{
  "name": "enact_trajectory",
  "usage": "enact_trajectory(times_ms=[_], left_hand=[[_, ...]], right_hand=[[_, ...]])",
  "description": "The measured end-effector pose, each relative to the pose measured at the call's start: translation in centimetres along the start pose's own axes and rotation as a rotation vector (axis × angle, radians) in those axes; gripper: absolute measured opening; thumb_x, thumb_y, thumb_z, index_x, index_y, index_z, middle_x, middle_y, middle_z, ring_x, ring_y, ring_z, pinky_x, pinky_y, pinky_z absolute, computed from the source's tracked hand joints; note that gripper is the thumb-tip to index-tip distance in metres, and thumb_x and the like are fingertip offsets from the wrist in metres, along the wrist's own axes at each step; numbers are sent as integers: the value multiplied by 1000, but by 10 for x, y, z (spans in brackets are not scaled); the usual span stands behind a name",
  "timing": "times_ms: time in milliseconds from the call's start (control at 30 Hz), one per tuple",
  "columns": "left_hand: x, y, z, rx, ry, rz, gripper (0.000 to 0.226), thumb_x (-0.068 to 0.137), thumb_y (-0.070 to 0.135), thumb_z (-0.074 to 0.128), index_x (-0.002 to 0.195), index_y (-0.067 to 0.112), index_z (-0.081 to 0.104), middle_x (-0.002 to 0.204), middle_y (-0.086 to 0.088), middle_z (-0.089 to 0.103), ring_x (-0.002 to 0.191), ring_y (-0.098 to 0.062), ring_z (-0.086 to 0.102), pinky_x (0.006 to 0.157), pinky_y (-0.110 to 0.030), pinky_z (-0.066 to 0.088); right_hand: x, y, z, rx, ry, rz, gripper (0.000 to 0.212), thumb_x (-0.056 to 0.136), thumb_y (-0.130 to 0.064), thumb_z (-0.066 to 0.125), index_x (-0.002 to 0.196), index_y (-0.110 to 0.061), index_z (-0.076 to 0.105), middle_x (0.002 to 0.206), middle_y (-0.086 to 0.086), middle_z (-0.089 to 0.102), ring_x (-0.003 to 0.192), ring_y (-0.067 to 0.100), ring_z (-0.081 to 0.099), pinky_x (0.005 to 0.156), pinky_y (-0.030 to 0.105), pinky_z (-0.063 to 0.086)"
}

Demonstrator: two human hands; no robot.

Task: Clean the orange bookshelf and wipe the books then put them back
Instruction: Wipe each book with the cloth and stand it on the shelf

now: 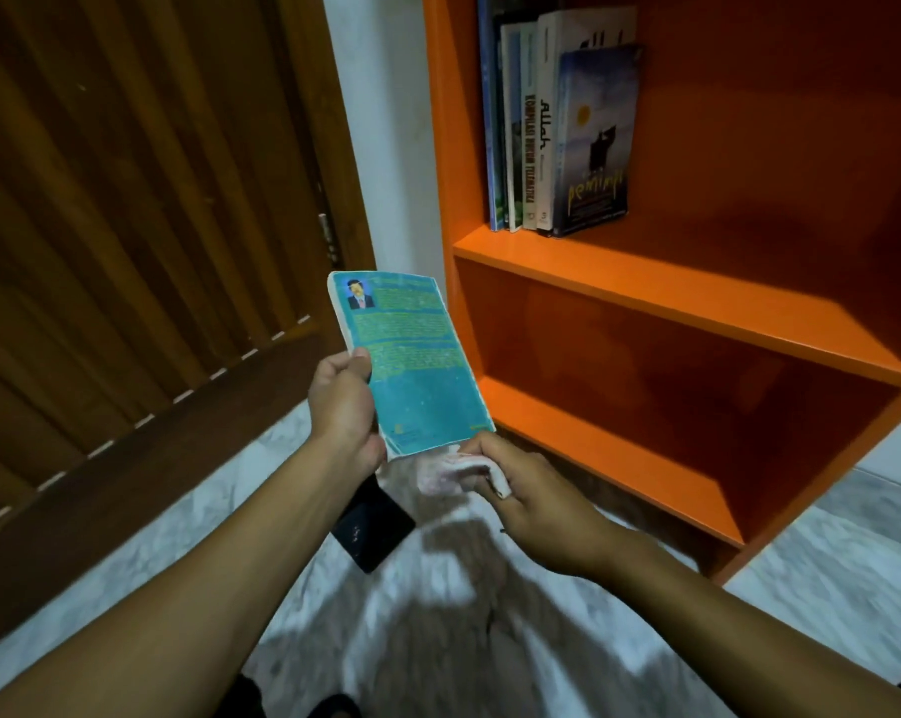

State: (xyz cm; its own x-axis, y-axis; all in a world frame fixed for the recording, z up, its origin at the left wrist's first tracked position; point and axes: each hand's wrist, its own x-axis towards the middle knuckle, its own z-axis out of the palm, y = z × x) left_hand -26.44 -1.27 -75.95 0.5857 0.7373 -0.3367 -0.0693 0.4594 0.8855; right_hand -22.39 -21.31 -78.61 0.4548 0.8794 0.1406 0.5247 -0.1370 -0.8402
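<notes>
My left hand [342, 406] grips a worn teal paperback [417, 365] by its left edge, back cover facing me. Just below the book's lower right corner, my right hand [531, 505] holds a crumpled pale cloth [445, 474]. The orange bookshelf [697, 303] stands to the right. On its upper shelf several books [557, 132] stand upright at the left end; the outermost one leans and shows a blue cover. The lower shelf [619, 448] holds nothing in the part I see.
A dark flat object [373, 531], perhaps a book, lies on the marbled floor [438, 614] under my left wrist. A brown wooden door [127, 225] fills the left. A white wall strip [391, 147] separates door and shelf.
</notes>
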Motion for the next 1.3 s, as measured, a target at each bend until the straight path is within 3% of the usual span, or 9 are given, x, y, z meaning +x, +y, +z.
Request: enact_trajectory(times_ms=[100, 200, 400, 700, 833, 900, 1000, 1100, 1300], left_hand=[[3, 10, -6, -13, -27, 24, 32, 98, 25, 48, 127, 13, 57, 117, -13, 72, 101, -37, 71, 84, -69, 52], [-3, 16, -6, 26, -61, 28, 32, 101, 27, 48, 128, 13, 57, 117, -13, 72, 103, -35, 71, 89, -65, 52], [-28, 2, 12, 218, -153, 107, 11, 102, 19, 49, 100, 11, 56, 95, -14, 69, 75, -27, 67, 62, -36, 56], [-25, -14, 11, 572, -93, 93, 26, 103, 25, 48, 127, 13, 49, 117, -10, 67, 95, -31, 70, 83, -49, 58], [-32, -22, 15, 1034, -82, 600, 58, 100, 32, 53, 151, 21, 28, 154, -4, 30, 132, -18, 43, 104, -34, 40], [-34, -22, 18, 1035, -161, 545, 63, 101, 41, 48, 155, 27, 19, 158, -4, 23, 127, -10, 41, 96, -28, 38], [-32, -26, 22, 1141, -203, 434, 77, 95, 64, 40, 157, 36, 2, 166, -9, 7, 151, -29, 15, 115, -50, 29], [-37, -28, 26, 1025, -243, 353, 93, 86, 73, 46, 153, 42, -11, 160, -8, 30, 139, -35, 40, 108, -50, 41], [-43, -31, 22, 803, -141, 383, 100, 93, 24, 61, 151, 46, -17, 110, -6, 67, 85, -24, 70, 75, -42, 59]], right_hand=[[1, 28, 0, 38, 156, 199, 18, 104, -20, 46, 117, -28, 56, 109, -28, 65, 97, -6, 62, 82, 19, 52], [5, 41, -3, 557, 418, 565, 28, 105, -16, 42, 130, -14, 55, 120, 15, 67, 101, 28, 65, 77, 33, 53], [12, 19, -25, 1376, 481, 714, 38, 106, -29, 41, 129, -1, 53, 110, 25, 71, 97, 41, 70, 83, 52, 55], [4, 11, -16, 1128, 350, 528, 23, 95, 3, 54, 114, 3, 66, 110, 23, 72, 98, 40, 71, 82, 48, 60], [8, 16, -2, 885, 407, 421, 34, 96, 5, 54, 129, -2, 58, 120, 15, 70, 106, 34, 69, 91, 50, 56], [8, 20, 6, 778, 431, 377, 49, 95, 0, 57, 142, -9, 46, 139, 8, 59, 123, 28, 61, 100, 52, 51], [6, 21, 14, 555, 479, 312, 53, 95, -4, 58, 142, -26, 45, 142, -14, 51, 133, 11, 50, 108, 45, 46], [1, 13, 20, 210, 484, 222, 44, 91, -15, 61, 122, -45, 53, 122, -25, 61, 116, -7, 56, 99, 26, 48], [-9, -1, 29, -89, 449, 103, 24, 96, -27, 60, 118, -36, 57, 103, -18, 68, 90, 0, 63, 72, 21, 50]])
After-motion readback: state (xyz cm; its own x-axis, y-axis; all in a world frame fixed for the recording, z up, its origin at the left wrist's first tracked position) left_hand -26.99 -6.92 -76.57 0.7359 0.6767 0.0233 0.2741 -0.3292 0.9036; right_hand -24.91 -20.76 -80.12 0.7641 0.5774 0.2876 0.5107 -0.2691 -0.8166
